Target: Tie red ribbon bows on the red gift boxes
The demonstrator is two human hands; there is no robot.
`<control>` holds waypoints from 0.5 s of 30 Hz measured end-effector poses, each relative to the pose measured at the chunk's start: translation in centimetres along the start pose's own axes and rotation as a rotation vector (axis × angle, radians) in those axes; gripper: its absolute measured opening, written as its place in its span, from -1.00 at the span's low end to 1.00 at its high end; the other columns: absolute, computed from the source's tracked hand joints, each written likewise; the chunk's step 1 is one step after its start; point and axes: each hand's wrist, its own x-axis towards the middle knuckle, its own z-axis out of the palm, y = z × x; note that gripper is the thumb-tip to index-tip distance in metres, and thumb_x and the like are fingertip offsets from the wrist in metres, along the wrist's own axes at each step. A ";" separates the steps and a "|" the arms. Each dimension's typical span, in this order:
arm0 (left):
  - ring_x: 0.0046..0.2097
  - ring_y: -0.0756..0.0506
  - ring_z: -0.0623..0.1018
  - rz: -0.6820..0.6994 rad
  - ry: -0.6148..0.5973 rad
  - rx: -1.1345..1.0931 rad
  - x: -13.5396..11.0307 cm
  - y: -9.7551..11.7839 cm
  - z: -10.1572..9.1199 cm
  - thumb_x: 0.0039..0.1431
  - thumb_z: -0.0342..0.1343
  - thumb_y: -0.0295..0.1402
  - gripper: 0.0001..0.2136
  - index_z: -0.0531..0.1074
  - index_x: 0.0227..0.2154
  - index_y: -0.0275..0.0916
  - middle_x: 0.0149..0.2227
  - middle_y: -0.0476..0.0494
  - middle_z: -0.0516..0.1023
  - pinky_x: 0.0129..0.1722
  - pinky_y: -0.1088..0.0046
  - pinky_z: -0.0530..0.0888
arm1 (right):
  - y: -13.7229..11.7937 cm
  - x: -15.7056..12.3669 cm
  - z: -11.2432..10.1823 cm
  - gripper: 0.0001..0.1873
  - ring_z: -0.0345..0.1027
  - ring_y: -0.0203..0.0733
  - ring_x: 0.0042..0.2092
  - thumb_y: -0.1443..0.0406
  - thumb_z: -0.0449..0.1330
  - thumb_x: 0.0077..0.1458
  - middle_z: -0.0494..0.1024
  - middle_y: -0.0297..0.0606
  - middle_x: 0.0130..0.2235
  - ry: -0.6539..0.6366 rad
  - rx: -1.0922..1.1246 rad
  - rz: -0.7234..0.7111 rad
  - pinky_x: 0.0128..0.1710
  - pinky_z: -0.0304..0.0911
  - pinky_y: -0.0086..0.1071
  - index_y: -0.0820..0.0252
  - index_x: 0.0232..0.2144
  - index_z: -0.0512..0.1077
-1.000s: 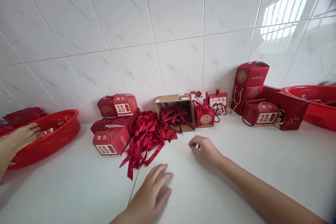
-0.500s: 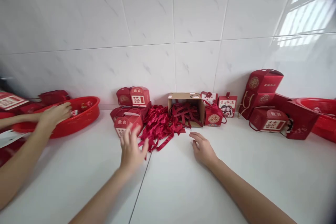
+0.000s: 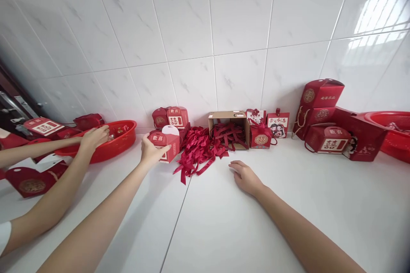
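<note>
My left hand grips a small red gift box with gold and white print, thumb across its near side. Behind that box stand more red gift boxes, stacked against the wall. A loose heap of dark red ribbons lies just right of the held box. Resting on the white table, my right hand is open, its fingers loosely bent and holding nothing. Beyond it is an open cardboard box with more dark red ribbon strips inside.
At the left, another person's hands reach into a red plastic basin. A decorated red box and a picture card stand by the wall. Farther right are stacked red boxes and a second red basin.
My left hand has closed on the front red gift box, which was in front of the stack. My right hand has hardly moved. The view has shifted slightly.
</note>
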 end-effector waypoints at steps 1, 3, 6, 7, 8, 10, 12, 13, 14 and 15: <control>0.18 -0.25 0.31 0.027 -0.021 -0.044 -0.6 0.8 -0.4 0.02 0.20 -0.24 -0.17 -0.29 0.19 -0.11 0.20 -0.38 0.11 0.10 0.06 0.33 | 0.0 0.1 0.0 -0.54 0.32 -0.10 0.08 0.51 0.00 0.04 0.40 -0.11 0.09 0.002 0.004 -0.002 0.12 0.24 -0.20 0.23 -0.02 0.44; 0.11 -0.19 0.40 0.104 -0.139 -0.145 -2.6 2.5 -0.9 0.07 0.13 -0.23 -0.24 -0.25 0.20 -0.08 0.15 -0.29 0.21 0.05 0.16 0.41 | 0.1 0.2 0.0 -0.55 0.34 -0.11 0.06 0.52 0.01 0.04 0.42 -0.11 0.06 0.011 0.012 -0.001 0.11 0.25 -0.20 0.22 -0.04 0.44; 0.09 -0.21 0.42 0.297 -0.496 -0.299 -6.9 4.4 -0.3 -0.08 0.27 -0.24 -0.12 -0.16 0.23 -0.05 0.10 -0.24 0.28 0.05 0.21 0.41 | 0.1 0.5 0.1 -0.59 0.35 -0.13 0.04 0.52 0.02 0.07 0.43 -0.11 0.04 0.037 0.019 0.012 0.09 0.26 -0.23 0.22 -0.07 0.45; 0.13 -0.23 0.38 0.353 -0.618 -0.334 -8.4 4.7 0.4 -0.07 0.28 -0.26 -0.07 -0.22 0.26 -0.04 0.14 -0.27 0.24 0.10 0.17 0.36 | 0.1 0.5 0.1 -0.62 0.36 -0.15 0.03 0.52 0.03 0.08 0.43 -0.12 0.03 0.046 0.019 0.019 0.08 0.27 -0.23 0.22 -0.08 0.45; 0.17 -0.24 0.34 0.379 -0.700 -0.357 -9.8 4.8 1.3 -0.05 0.26 -0.26 -0.06 -0.27 0.27 -0.05 0.16 -0.29 0.22 0.15 0.13 0.31 | 0.2 0.6 0.1 -0.66 0.37 -0.16 0.01 0.51 0.06 0.10 0.44 -0.13 0.01 0.055 0.017 0.027 0.05 0.29 -0.23 0.24 -0.10 0.45; 0.25 -0.28 0.23 0.385 -0.779 -0.410 -12.0 4.6 3.4 -0.02 0.23 -0.24 -0.04 -0.34 0.29 -0.10 0.22 -0.35 0.15 0.21 0.06 0.19 | 0.3 0.6 0.0 -0.76 0.38 -0.18 -0.03 0.45 0.09 0.16 0.46 -0.17 -0.02 0.084 0.005 0.061 0.00 0.31 -0.22 0.26 -0.12 0.43; 0.31 -0.31 0.10 0.371 -0.803 -0.469 -13.4 4.0 5.1 0.01 0.18 -0.16 -0.02 -0.42 0.31 -0.13 0.30 -0.40 0.02 0.24 0.02 0.11 | 0.5 0.6 -0.3 -0.81 0.38 -0.20 -0.07 0.36 0.10 0.22 0.45 -0.18 -0.04 0.121 -0.019 0.115 -0.06 0.34 -0.21 0.28 -0.12 0.40; 0.34 -0.33 0.03 0.370 -0.815 -0.490 -13.9 3.7 5.7 0.02 0.16 -0.11 0.00 -0.46 0.31 -0.13 0.32 -0.39 -0.05 0.25 0.01 0.08 | 0.6 0.6 -0.4 -0.81 0.38 -0.21 -0.09 0.33 0.09 0.24 0.45 -0.18 -0.04 0.135 -0.034 0.144 -0.08 0.34 -0.21 0.27 -0.12 0.39; 0.35 -0.34 -0.03 0.374 -0.837 -0.500 -14.2 3.5 6.0 0.02 0.15 -0.07 0.01 -0.48 0.31 -0.13 0.34 -0.38 -0.10 0.25 0.01 0.06 | 0.7 0.7 -0.5 -0.80 0.38 -0.21 -0.11 0.30 0.08 0.25 0.44 -0.18 -0.04 0.141 -0.051 0.170 -0.09 0.35 -0.22 0.27 -0.11 0.39; 0.36 -0.34 -0.06 0.385 -0.861 -0.504 -14.5 3.3 6.1 0.01 0.14 -0.04 0.02 -0.49 0.31 -0.12 0.35 -0.37 -0.13 0.26 0.00 0.04 | 0.7 0.8 -0.6 -0.79 0.39 -0.22 -0.12 0.28 0.08 0.25 0.44 -0.17 -0.03 0.138 -0.070 0.190 -0.10 0.35 -0.22 0.26 -0.11 0.38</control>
